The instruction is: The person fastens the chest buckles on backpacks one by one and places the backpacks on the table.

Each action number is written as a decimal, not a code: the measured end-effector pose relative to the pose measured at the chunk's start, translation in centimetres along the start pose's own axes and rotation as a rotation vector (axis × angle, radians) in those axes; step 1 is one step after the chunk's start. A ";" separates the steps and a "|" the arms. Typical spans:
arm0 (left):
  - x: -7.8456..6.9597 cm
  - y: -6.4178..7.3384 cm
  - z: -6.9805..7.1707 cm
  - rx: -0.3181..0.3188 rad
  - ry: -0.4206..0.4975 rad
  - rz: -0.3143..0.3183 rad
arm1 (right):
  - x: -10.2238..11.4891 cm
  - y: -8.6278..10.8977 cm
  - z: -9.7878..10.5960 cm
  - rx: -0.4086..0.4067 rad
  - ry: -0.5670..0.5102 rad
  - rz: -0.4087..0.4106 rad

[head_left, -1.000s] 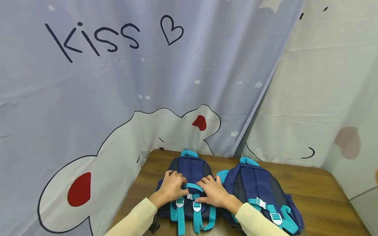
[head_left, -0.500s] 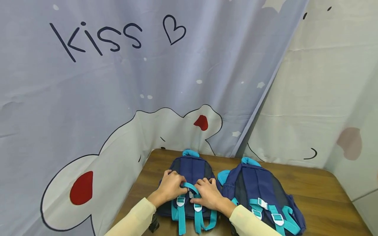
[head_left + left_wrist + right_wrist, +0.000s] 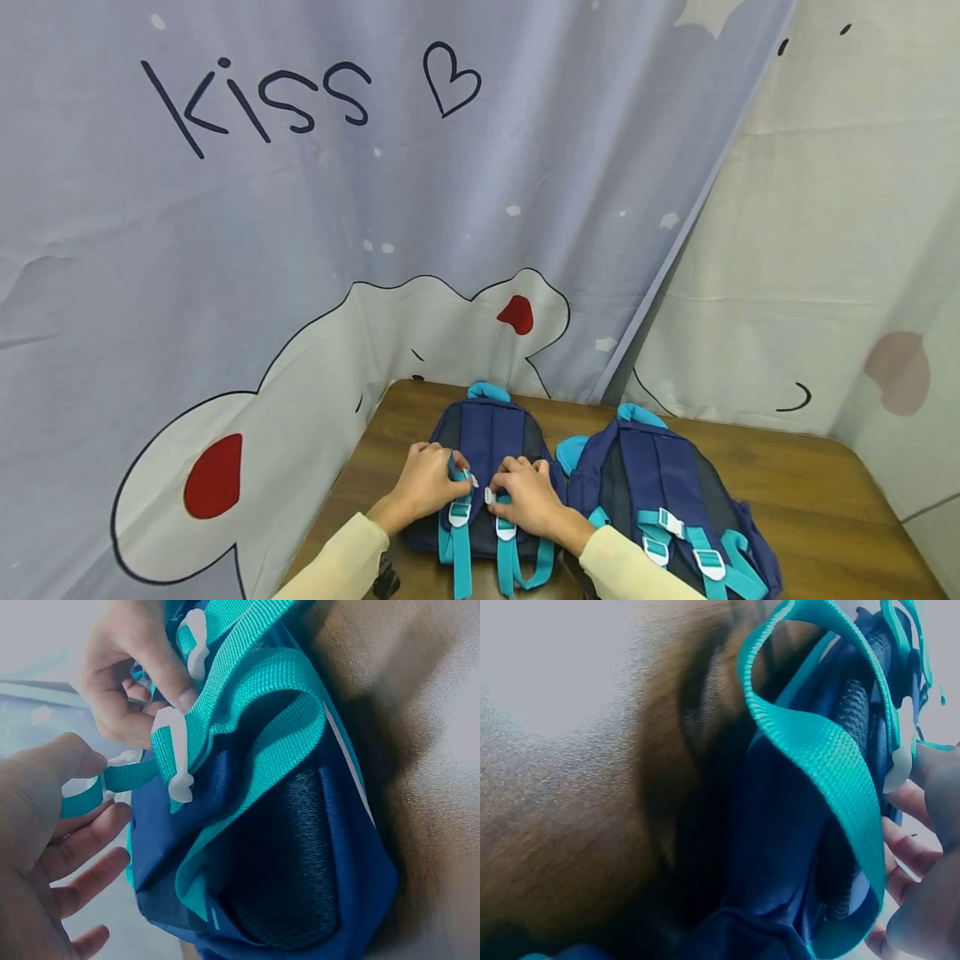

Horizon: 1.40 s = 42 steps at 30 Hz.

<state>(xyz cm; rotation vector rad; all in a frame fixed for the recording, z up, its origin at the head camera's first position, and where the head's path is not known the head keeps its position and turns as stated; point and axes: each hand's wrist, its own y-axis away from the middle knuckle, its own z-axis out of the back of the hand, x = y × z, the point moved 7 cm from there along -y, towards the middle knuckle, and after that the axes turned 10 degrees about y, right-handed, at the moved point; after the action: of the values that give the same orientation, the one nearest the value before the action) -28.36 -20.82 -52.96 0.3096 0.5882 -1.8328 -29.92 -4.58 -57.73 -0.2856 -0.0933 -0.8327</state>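
Observation:
A small navy backpack (image 3: 491, 433) with teal straps lies on the table, both hands over its lower half. My left hand (image 3: 423, 487) pinches a teal strap end (image 3: 127, 776) carrying one white buckle half (image 3: 470, 478) between thumb and fingers. Across a gap, the other white buckle half (image 3: 490, 496) sits at the fingertips of my right hand (image 3: 531, 496), which pinches it with its short teal strap. The two halves are apart. Below the hands, white strap adjusters (image 3: 459, 512) hold teal shoulder straps (image 3: 277, 742) that loop loosely at the pack's lower end.
A second navy backpack (image 3: 660, 467) lies close on the right, its chest buckle (image 3: 670, 522) fastened. A round teal piece (image 3: 572, 452) shows between the packs. Behind the wooden table (image 3: 810, 492) hangs a printed curtain (image 3: 420, 192).
The teal strap that arched between my hands has parted at its buckle. Each hand now holds one half, with the backpack's navy panel showing between them. The view has shifted slightly.

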 end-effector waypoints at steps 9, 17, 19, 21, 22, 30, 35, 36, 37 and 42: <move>0.8 0.4 0.6 -0.011 0.125 0.022 | 0.1 -0.8 1.3 0.007 -0.076 0.034; 1.1 0.7 0.7 0.042 0.236 0.025 | 0.1 -1.1 1.7 0.024 -0.127 0.066; 1.3 0.8 0.7 0.061 0.254 0.029 | 0.1 -1.0 1.7 0.034 -0.143 0.066; 1.4 0.9 0.6 0.076 0.259 0.027 | 0.2 -1.0 1.8 0.041 -0.148 0.067; 1.5 0.9 0.6 0.080 0.257 0.029 | 0.2 -1.0 1.8 0.044 -0.150 0.068; 1.6 0.9 0.9 0.067 0.273 0.023 | 0.3 -1.5 2.1 0.084 -0.142 0.048; 1.5 1.0 1.0 0.062 0.297 0.028 | 0.2 -2.0 2.6 0.073 -0.161 0.077; 1.6 1.0 1.0 0.060 0.308 0.034 | 0.2 -2.1 2.7 0.075 -0.158 0.085; 1.7 1.1 1.0 0.058 0.323 0.038 | 0.3 -2.2 2.9 0.079 -0.153 0.095; 1.9 1.6 1.2 0.044 0.410 0.049 | 0.6 -2.4 3.7 0.128 -0.079 0.142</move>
<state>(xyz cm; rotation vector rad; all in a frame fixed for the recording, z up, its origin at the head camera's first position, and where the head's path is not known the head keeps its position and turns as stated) -27.44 -23.42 -53.28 0.7335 0.8135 -1.7452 -31.14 -5.50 -53.54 -0.2024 -0.1970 -0.6718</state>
